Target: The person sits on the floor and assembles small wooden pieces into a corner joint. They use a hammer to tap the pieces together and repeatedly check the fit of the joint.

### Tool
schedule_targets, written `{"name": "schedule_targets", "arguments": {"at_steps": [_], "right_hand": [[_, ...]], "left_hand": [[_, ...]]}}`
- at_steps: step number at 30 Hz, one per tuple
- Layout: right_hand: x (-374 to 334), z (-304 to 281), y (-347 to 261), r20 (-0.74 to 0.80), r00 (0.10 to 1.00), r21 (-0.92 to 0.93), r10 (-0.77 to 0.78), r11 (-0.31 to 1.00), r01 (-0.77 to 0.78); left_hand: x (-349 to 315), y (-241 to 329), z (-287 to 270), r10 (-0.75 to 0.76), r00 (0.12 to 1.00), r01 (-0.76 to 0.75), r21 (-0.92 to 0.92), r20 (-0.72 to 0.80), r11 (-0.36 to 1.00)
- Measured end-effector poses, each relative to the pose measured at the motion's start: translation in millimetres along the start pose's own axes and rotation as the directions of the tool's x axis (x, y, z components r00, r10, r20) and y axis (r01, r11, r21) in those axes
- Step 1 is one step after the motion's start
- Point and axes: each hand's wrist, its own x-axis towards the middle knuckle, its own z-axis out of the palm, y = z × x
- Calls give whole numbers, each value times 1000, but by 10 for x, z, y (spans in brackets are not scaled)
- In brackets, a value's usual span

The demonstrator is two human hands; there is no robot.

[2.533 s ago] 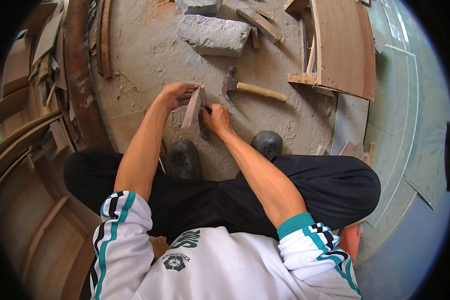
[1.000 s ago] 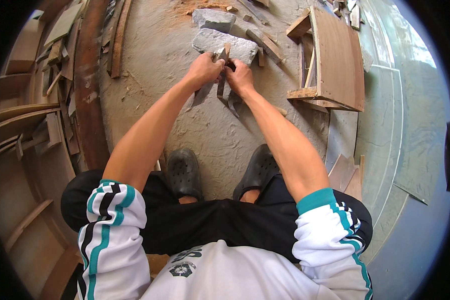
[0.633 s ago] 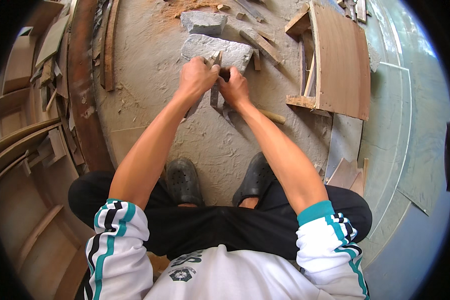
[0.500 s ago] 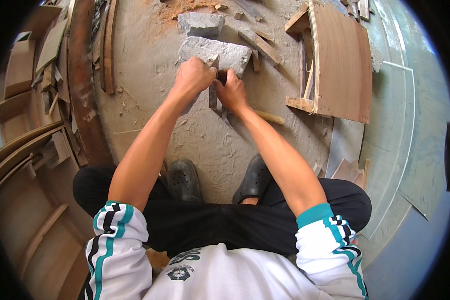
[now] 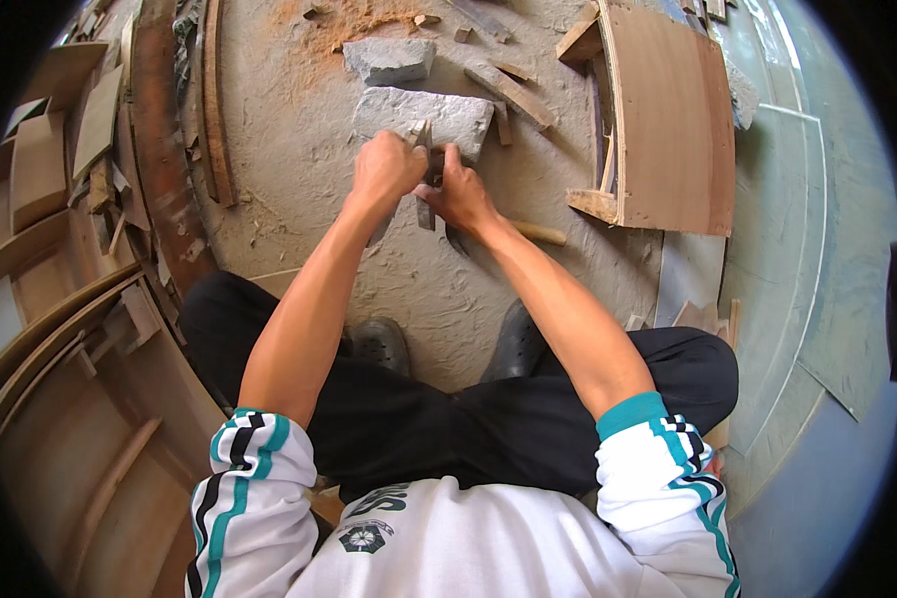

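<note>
Both my hands meet over the near edge of a pale grey stone block [image 5: 419, 108]. Closed fingers of my left hand [image 5: 387, 169] grip a narrow, greyish-brown strip [image 5: 426, 213], which looks like wood. From the other side, my right hand [image 5: 460, 191] is closed on the same strip, thumb and fingers pinching around its middle. A grey, flat edge shows beneath my left wrist; its kind is unclear. Just below my right wrist lies a tool, apparently a hammer, with a pale wooden handle [image 5: 538, 232] and a dark, partly hidden head.
Behind the block sits a smaller stone [image 5: 389, 60], near orange dust. Wood offcuts [image 5: 511, 95] lie to its right, beside a plywood box [image 5: 673, 120]. A rusty beam [image 5: 164, 140] and stacked wooden panels line the left. Glass sheets [image 5: 777, 209] are at the far right.
The view has shifted slightly, so the stones sit lower in the picture. My hands remain together on the strip, with the right fingers slightly rearranged.
</note>
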Motion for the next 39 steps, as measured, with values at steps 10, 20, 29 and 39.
{"name": "schedule_targets", "arguments": {"at_steps": [10,20,29,39], "right_hand": [[218,-331,-422,281,902,-609,328,787,-97],[401,-353,-230,229,925,-704,305,708,-59],[280,-229,-149,263,896,-545,357,821,-167],[81,8,226,131,960,-448,247,879,-165]], "left_hand": [[42,-201,276,33,997,-12,-269,75,963],[86,-184,237,16,982,44,-305,189,951],[47,-252,408,6,995,56,-589,103,806],[-25,-238,409,59,953,153,-638,298,754]]}}
